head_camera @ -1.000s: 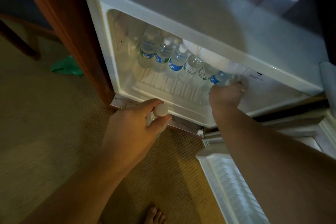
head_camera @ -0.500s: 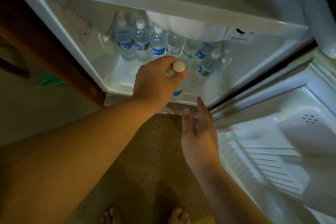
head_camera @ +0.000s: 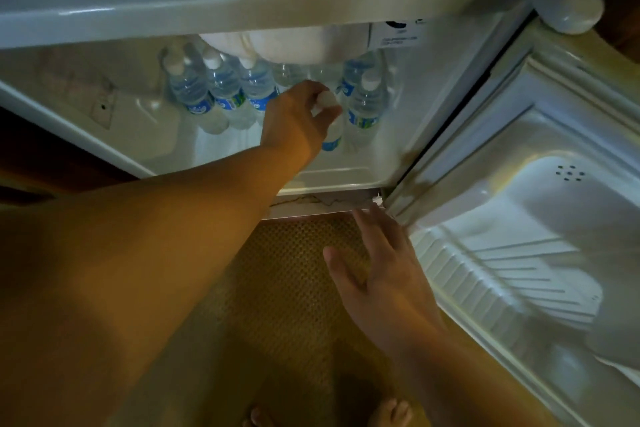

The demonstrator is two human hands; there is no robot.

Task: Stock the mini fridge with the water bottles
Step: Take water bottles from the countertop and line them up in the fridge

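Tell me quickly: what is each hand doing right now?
Left hand: closed, its grip around the top of a water bottle inside the mini fridge.
Right hand: open, holding nothing, outside the fridge.

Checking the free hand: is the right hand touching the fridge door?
Apart. The head view shows the right hand open over carpet, a gap before the fridge door.
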